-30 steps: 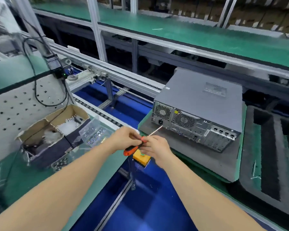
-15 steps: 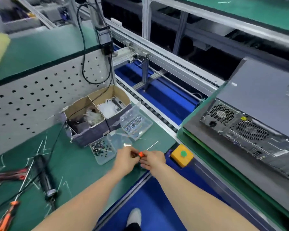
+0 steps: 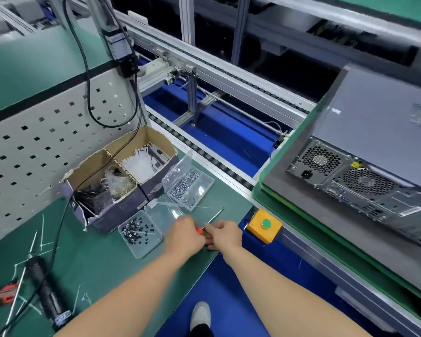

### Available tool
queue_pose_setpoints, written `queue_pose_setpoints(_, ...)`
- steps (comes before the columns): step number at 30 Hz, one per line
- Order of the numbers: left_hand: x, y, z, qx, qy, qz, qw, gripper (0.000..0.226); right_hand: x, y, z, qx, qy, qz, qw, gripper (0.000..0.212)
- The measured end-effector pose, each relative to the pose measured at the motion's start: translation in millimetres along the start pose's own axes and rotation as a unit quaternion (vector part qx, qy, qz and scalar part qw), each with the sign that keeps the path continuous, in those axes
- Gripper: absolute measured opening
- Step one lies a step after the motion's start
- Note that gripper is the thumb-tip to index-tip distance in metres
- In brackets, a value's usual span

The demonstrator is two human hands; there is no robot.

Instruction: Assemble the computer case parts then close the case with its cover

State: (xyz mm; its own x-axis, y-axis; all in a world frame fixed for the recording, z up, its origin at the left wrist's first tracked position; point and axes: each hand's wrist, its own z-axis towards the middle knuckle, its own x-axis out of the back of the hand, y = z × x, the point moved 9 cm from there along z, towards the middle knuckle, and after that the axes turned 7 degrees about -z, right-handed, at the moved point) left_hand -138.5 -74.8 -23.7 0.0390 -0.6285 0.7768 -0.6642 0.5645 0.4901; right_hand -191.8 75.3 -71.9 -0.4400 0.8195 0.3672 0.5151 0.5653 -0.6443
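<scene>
Holding the screwdriver (image 3: 199, 231) low over the green bench (image 3: 102, 251) at lower centre of the frame, the left hand (image 3: 184, 235) wraps the orange handle. The right hand (image 3: 225, 233) pinches the forward end, from which the thin shaft runs toward the upper right. Both hands are closed on the one tool, and their fingertips are hidden. The computer case (image 3: 379, 122) lies at the right of the frame on a grey pad (image 3: 301, 203), rear panel toward the viewer and cover apparently seated, well apart from the hands. The open tray of black screws (image 3: 139, 231) sits just left of the left hand, so a careless wrist movement could tip it and scatter the contents. The box of silver screws (image 3: 188, 184), lid raised, stands near the shaft tip and could be struck. The yellow button box (image 3: 265, 226) lies just right of the right hand, and a sweep toward the case could press its green button by accident. Carried carelessly, the bare tip could scratch the cover. Whether a screw sits on the tip cannot be determined; if so, it may drop during transfer.
</scene>
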Motion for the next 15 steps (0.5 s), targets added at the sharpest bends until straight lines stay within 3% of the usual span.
queue_pose_setpoints(2, 1.4, 27.1, 3.4, -0.050, 0.018, 0.013, 0.999, 0.033, 21.5, -5.4, -1.7, 0.045, 0.041, -0.018, 0.998, 0.016)
queue_pose_setpoints(4, -6.6, 63.0, 4.8, -0.096, 0.000, -0.050, 0.994, 0.025, 56.0, -5.1, -5.6, 0.074, 0.109, -0.021, 0.991, 0.010)
queue_pose_setpoints(8, -49.0, 134.4, 3.7, -0.140, -0.105, -0.128, 0.976, 0.017, 136.7, 26.8, -13.8, 0.010, 0.252, 0.039, 0.967, 0.007)
queue_pose_setpoints(11, -81.6, 165.4, 0.9, -0.148, -0.149, -0.109, 0.971, 0.017, 163.0, 46.2, -5.5, -0.047, 0.240, 0.051, 0.968, 0.005)
queue_pose_setpoints(15, -94.8, 167.7, 12.8, -0.111, -0.140, -0.102, 0.979, 0.010, 165.4, 51.9, 10.4, -0.070, 0.171, 0.083, 0.979, 0.010)
